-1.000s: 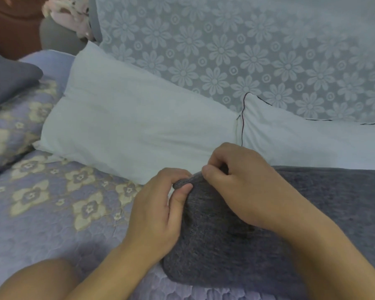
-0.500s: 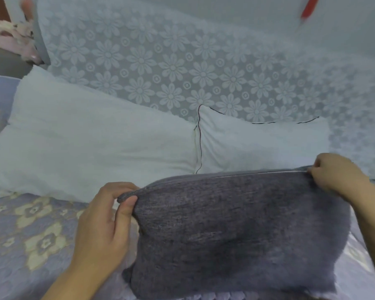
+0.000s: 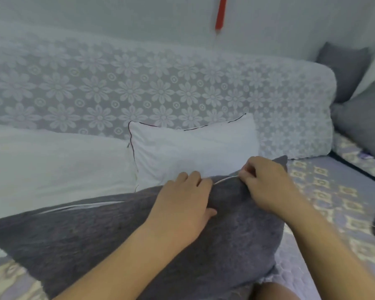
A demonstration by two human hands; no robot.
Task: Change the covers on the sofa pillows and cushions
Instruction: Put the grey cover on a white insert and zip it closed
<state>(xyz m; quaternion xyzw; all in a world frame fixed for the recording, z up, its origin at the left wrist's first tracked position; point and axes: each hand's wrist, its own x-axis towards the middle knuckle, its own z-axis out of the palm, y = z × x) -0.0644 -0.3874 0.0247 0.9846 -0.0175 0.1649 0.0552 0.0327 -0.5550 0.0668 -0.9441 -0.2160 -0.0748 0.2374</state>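
Both hands' grip clamps the grey cushion; white pillows lie behind.

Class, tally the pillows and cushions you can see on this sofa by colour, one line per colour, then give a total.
White: 2, the large pillow and the dark-piped pillow.
Grey: 3, the held cushion and two at the far right.
Total: 5
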